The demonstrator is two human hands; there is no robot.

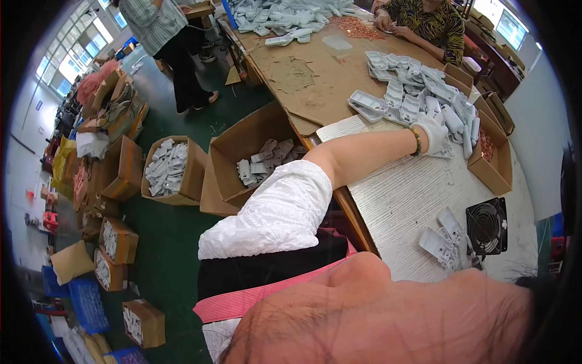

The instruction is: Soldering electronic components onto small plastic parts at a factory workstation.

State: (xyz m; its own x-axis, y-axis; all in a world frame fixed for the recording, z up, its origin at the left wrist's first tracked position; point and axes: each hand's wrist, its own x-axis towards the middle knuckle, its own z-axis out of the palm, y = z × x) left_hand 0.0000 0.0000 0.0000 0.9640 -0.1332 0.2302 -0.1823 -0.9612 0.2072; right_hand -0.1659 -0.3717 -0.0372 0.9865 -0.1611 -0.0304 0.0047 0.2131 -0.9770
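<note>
My left arm, in a white sleeve with a beaded bracelet at the wrist, stretches across the table to the right. My left hand (431, 133), in a white glove, is at the near edge of a heap of white plastic casings (405, 97). Its fingers are closed over a white plastic casing (445, 150), partly hidden under the glove. Beside the hand, an open cardboard box (498, 159) holds small copper-coloured pieces. My right hand is out of sight.
A black fan (487, 226) stands on the white tabletop (394, 212) near several loose casings (441, 242). Cardboard boxes of white parts (168, 167) stand on the green floor, left. A co-worker (424, 27) sits across the table by copper-coloured pieces (357, 27); another person (154, 30) stands far left.
</note>
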